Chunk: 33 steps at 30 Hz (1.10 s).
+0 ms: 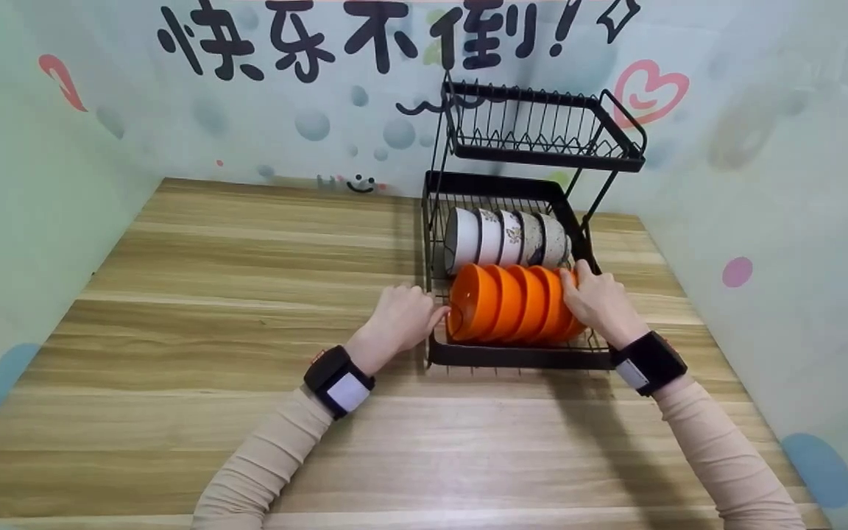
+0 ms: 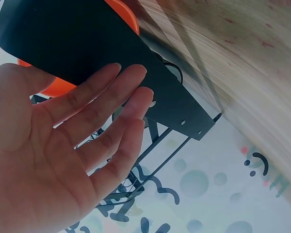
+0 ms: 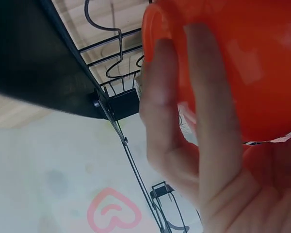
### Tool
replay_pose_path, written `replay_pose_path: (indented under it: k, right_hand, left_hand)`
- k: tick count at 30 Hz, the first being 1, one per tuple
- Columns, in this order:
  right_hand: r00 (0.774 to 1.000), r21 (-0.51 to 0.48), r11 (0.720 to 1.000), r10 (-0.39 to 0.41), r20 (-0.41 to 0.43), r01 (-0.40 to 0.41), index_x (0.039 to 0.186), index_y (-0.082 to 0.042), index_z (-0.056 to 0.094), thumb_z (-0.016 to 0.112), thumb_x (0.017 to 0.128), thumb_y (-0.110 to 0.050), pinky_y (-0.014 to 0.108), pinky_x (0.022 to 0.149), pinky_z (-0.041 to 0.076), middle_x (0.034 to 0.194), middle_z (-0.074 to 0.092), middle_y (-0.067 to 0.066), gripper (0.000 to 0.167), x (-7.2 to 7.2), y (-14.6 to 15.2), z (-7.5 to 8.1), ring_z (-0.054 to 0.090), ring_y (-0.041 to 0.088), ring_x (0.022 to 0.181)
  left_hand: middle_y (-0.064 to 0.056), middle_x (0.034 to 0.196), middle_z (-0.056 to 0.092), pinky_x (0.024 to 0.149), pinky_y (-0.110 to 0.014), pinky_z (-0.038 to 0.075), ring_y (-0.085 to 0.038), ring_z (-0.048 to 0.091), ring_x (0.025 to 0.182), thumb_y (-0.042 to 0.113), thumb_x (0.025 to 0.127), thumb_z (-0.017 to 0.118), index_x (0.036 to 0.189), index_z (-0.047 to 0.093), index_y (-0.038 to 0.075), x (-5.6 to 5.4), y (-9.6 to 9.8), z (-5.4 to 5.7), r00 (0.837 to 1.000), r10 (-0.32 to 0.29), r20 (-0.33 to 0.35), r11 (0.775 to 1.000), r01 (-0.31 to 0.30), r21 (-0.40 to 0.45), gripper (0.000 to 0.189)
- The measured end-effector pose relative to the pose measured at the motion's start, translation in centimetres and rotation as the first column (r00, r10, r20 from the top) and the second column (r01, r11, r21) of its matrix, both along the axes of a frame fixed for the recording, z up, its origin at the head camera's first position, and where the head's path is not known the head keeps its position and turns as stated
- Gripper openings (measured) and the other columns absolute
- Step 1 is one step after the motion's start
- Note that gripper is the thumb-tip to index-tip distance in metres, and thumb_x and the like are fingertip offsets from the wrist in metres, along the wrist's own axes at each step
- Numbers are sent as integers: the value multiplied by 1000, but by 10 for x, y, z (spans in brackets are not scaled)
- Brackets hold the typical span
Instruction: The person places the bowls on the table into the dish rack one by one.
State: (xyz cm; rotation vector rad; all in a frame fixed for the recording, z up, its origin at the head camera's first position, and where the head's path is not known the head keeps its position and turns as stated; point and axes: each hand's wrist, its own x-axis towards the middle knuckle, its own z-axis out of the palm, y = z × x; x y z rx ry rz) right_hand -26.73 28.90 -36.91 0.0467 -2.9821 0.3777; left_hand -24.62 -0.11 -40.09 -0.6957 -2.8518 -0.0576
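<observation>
Several orange bowls stand on edge in a row at the front of the black dish rack's lower tier. My right hand grips the rightmost orange bowl, its fingers bent over the rim in the right wrist view. At the row's left end, my left hand reaches its thumb over the rack's side toward the first bowl. Seen in the left wrist view, the left hand's fingers are nearly straight beside the rack's black side panel; the thumb's tip is hidden there.
Behind the orange bowls stands a row of white and patterned bowls. The rack's upper tier rises above them at the back. The rack stands on a wood-grain table, with printed cloth walls around it.
</observation>
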Motion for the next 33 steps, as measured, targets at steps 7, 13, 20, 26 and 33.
replay_pose_path:
  k: [7, 13, 20, 26, 33]
  right_hand:
    - [1000, 4, 1000, -7, 23, 7, 110, -1, 44, 27, 100, -42, 57, 70, 46, 101, 56, 42, 46, -1, 0, 0, 58, 57, 93]
    - [1000, -8, 1000, -8, 18, 8, 107, -2, 44, 27, 100, -46, 55, 70, 45, 98, 57, 41, 48, 0, -2, 3, 58, 54, 91]
    - [1000, -1, 1000, 13, 14, -13, 115, -1, 45, 27, 99, -51, 56, 73, 46, 103, 57, 41, 55, -1, -9, 10, 58, 56, 96]
    - [999, 10, 1000, 29, 30, -29, 123, 0, 43, 28, 98, -52, 62, 87, 43, 116, 51, 42, 60, -3, -17, 15, 51, 55, 109]
    - [999, -15, 999, 41, 36, -41, 143, -8, 34, 31, 96, -57, 64, 96, 39, 137, 37, 37, 68, -6, -32, 23, 46, 56, 117]
  left_hand:
    - [-12, 90, 69, 71, -41, 53, -31, 65, 83, 41, 99, 41, 94, 69, 5, -1, 0, 0, 1000, 7, 29, 1000, -7, -11, 46]
    - [-13, 90, 70, 71, -42, 53, -31, 66, 83, 40, 99, 42, 94, 69, 5, 0, 0, 0, 1000, 6, 15, 1000, -6, -4, 45]
    - [-12, 88, 69, 70, -44, 54, -32, 66, 84, 41, 98, 44, 93, 69, 5, 0, -1, 0, 1000, 13, -11, 1000, -12, 14, 44]
    - [-13, 87, 69, 70, -43, 54, -32, 66, 84, 40, 98, 46, 93, 69, 5, -1, -2, 1, 1000, 12, -4, 1000, -12, 24, 43]
    - [-16, 95, 68, 73, -43, 54, -32, 65, 90, 49, 98, 40, 108, 63, 3, -4, -3, 14, 999, 44, 25, 998, -45, 44, 52]
